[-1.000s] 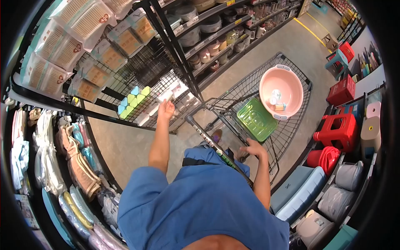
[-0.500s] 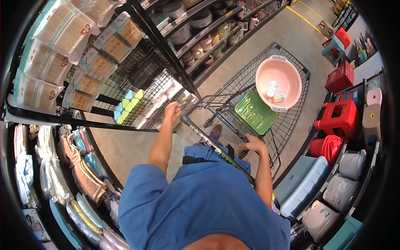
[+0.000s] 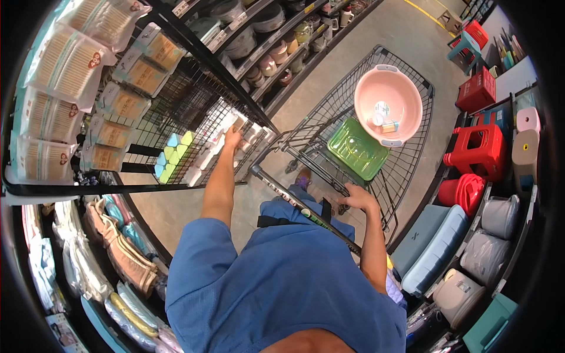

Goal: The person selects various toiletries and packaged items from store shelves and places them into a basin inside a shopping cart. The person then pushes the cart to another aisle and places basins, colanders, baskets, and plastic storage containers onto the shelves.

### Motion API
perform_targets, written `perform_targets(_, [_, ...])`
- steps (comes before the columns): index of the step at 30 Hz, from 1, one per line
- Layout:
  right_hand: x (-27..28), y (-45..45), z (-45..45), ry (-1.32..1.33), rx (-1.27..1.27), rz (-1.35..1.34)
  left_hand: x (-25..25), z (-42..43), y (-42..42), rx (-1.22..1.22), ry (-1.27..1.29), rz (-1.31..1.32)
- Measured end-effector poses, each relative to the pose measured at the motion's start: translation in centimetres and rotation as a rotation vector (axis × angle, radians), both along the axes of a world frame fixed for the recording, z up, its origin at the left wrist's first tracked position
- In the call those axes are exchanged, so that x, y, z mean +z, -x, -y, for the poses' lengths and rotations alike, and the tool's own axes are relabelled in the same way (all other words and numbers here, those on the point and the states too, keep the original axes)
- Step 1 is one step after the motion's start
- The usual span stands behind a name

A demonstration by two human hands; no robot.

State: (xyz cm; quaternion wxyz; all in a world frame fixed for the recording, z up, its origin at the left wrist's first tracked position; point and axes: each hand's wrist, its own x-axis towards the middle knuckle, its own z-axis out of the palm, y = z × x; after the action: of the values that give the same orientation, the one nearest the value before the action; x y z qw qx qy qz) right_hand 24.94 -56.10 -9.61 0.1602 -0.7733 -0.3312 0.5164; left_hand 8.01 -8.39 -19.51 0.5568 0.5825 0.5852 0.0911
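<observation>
My left hand (image 3: 232, 138) reaches to the rack on the left, at a row of small white packs (image 3: 220, 141). Its fingertips are partly hidden, so whether it grips a pack is unclear. Beside it stand packs with green and blue tops (image 3: 175, 154). My right hand (image 3: 359, 197) is over the near end of the shopping cart (image 3: 415, 94), fingers apart and holding nothing. The cart handle (image 3: 294, 204) runs between my arms. A pink basin (image 3: 409, 109) with small items inside and a green plastic tray-like container (image 3: 359, 150) lie in the cart.
Bagged cotton swabs (image 3: 70, 65) and smaller packs (image 3: 126, 106) hang upper left. Folded textiles (image 3: 120, 241) fill the lower left shelves. Containers line the far shelf (image 3: 265, 59). On the right are a red stool (image 3: 479, 153), a blue bin (image 3: 435, 253) and pale buckets (image 3: 453, 299).
My left hand has moved up and left, from in front of the rack to the white packs. The cart has shifted slightly up and left in view; my right hand is nearly still.
</observation>
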Motion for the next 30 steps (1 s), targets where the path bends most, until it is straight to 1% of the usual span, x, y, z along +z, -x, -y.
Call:
perform_targets(3, [0.1, 0.0, 0.0, 0.007, -0.015, -0.018, -0.7, 0.5, 0.4, -0.071, -0.036, -0.088])
perform_targets(6, [0.5, -0.1, -0.2, 0.008, -0.012, -0.022, -1.3, 0.7, 0.8, -0.115, -0.071, -0.103])
perform_targets(13, [0.8, 0.0, -0.2, 0.016, -0.037, -0.032, -0.7, 2.6, 0.9, -0.135, -0.157, -0.139])
perform_targets(15, [0.4, 0.0, -0.1, 0.005, -0.040, -0.029, -0.5, 4.2, 1.2, -0.093, -0.196, -0.118])
perform_targets(16, [0.1, 0.1, 0.0, 0.005, -0.040, -0.031, -0.5, 5.0, 1.3, -0.052, -0.160, -0.057])
perform_targets(18, [-0.4, 0.3, 0.3, -0.087, -0.058, 0.050, -0.6, 6.4, 2.2, -0.074, -0.117, -0.018])
perform_targets(20, [-0.6, 0.2, 0.4, -0.088, -0.052, 0.043, -2.7, 6.9, 3.5, -0.072, -0.004, 0.118])
perform_targets(22, [-0.2, 0.2, 0.1, -0.089, -0.043, 0.036, -3.3, 7.6, 4.4, -0.085, 0.011, 0.144])
perform_targets(23, [0.1, 0.1, 0.0, -0.049, -0.039, 0.010, -3.6, 7.9, 4.7, -0.099, 0.024, 0.174])
perform_targets(25, [0.2, -0.1, -0.1, -0.007, -0.038, -0.017, 0.2, 9.1, 4.0, -0.082, 0.041, 0.153])
perform_targets(28, [-0.2, 0.0, 0.1, -0.016, -0.033, -0.013, 7.0, 10.3, 2.4, 0.058, 0.131, 0.333])
perform_targets(29, [-0.5, -0.1, 0.1, -0.028, -0.024, -0.005, 8.8, 10.6, 1.8, 0.077, 0.116, 0.390])
perform_targets(30, [-0.7, 0.0, 0.1, -0.039, -0.014, 0.003, 10.5, 11.0, 1.2, 0.042, 0.047, 0.450])
